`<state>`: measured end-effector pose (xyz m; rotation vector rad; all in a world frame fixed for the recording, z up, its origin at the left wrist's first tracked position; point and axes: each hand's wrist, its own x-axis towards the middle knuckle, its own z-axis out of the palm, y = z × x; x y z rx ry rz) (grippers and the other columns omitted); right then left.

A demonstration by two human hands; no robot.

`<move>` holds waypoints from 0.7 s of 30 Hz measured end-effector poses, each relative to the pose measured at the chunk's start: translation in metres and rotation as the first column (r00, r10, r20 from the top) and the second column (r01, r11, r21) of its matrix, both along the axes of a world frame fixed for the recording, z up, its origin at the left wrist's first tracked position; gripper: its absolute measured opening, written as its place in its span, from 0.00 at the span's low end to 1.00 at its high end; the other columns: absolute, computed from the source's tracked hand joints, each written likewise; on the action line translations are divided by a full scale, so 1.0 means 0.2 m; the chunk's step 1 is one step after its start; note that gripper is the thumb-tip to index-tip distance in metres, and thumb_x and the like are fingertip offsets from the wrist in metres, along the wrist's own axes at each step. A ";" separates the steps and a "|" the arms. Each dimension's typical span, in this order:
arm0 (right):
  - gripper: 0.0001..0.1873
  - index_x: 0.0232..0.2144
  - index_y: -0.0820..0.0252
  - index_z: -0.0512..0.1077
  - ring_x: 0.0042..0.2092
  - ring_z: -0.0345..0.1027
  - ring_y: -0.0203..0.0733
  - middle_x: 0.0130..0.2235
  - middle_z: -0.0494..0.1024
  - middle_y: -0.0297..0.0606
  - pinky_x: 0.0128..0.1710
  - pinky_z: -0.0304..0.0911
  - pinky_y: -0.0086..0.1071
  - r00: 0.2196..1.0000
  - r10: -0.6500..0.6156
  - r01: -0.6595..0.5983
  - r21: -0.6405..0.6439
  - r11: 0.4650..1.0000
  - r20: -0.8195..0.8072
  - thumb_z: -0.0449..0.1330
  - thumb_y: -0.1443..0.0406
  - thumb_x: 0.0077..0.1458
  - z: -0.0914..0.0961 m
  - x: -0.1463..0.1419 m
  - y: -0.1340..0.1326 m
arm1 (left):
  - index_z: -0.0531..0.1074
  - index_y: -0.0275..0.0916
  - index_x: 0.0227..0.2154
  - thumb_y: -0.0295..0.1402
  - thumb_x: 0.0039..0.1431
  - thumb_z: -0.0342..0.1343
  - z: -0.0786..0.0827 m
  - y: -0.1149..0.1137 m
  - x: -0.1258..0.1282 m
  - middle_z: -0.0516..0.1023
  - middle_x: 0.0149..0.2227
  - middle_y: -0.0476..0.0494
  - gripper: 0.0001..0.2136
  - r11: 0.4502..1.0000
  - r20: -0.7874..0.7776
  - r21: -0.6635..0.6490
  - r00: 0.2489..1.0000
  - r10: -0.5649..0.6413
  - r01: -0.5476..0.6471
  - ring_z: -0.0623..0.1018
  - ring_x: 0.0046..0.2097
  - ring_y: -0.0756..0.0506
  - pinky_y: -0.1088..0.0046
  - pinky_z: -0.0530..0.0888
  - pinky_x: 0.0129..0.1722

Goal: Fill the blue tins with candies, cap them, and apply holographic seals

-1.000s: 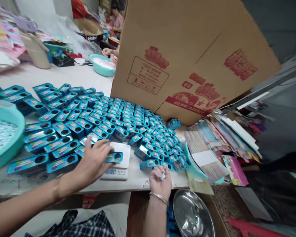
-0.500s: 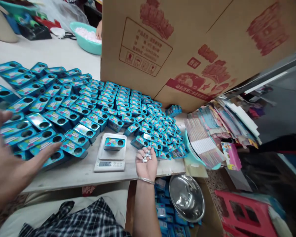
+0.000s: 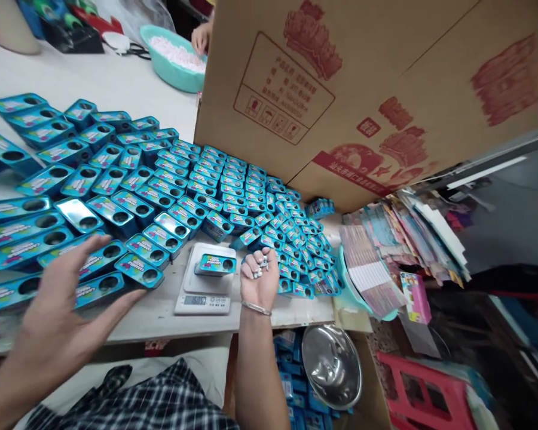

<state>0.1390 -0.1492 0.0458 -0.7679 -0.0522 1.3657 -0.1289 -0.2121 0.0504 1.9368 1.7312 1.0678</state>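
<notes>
A small white scale [image 3: 203, 292] stands at the table's near edge with one blue tin [image 3: 215, 264] lying on its platform. My right hand [image 3: 257, 280] hovers palm up just right of that tin, cupped around several small white candies [image 3: 257, 266]. My left hand [image 3: 60, 316] floats open with spread fingers over the near-left table edge, beside rows of blue tins [image 3: 116, 203] that cover the table. It holds nothing.
A big cardboard box [image 3: 363, 89] leans at the back right. Printed cards [image 3: 385, 251] pile up to the right. A steel bowl [image 3: 332, 364] sits below the table edge. A teal basin [image 3: 174, 57] of white candies stands at the back, with another person's hand [image 3: 201, 37] in it.
My left hand let go of the tin on the scale and drew back left, open. My right hand turned palm up and moved to the tin, showing the candies.
</notes>
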 end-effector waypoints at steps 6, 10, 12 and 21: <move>0.10 0.30 0.57 0.62 0.17 0.46 0.26 0.20 0.56 0.21 0.14 0.42 0.20 0.998 -0.038 0.038 0.008 0.999 0.059 0.54 0.60 0.64 0.03 -0.08 0.06 | 0.52 0.45 0.66 0.42 0.62 0.55 -0.02 0.16 0.22 0.66 0.61 0.39 0.32 0.957 -0.068 0.090 0.960 -0.271 0.276 0.67 0.62 0.36 0.51 0.66 0.62; 0.11 0.30 0.58 0.62 0.17 0.47 0.26 0.21 0.57 0.21 0.14 0.42 0.19 0.997 -0.057 0.056 0.014 0.998 0.052 0.52 0.60 0.65 0.04 -0.12 0.08 | 0.55 0.39 0.65 0.39 0.61 0.56 -0.08 0.27 0.37 0.67 0.61 0.34 0.31 0.896 -0.190 0.041 0.884 -0.427 0.442 0.65 0.62 0.35 0.52 0.66 0.61; 0.12 0.30 0.58 0.63 0.17 0.46 0.26 0.20 0.56 0.21 0.14 0.41 0.19 0.999 -0.052 0.052 0.013 0.999 0.016 0.49 0.60 0.67 0.04 -0.13 0.09 | 0.58 0.38 0.63 0.36 0.59 0.58 -0.10 0.32 0.44 0.68 0.61 0.33 0.30 0.883 -0.234 -0.001 0.859 -0.456 0.469 0.65 0.62 0.34 0.51 0.65 0.61; 0.12 0.28 0.57 0.62 0.18 0.55 0.27 0.20 0.61 0.22 0.18 0.57 0.20 0.994 -0.105 0.104 0.022 0.994 0.031 0.54 0.60 0.63 -0.04 0.02 0.07 | 0.70 0.36 0.47 0.29 0.54 0.57 -0.19 0.38 0.48 0.76 0.47 0.36 0.16 0.875 -0.275 -0.168 0.831 -0.484 0.454 0.74 0.50 0.35 0.56 0.71 0.50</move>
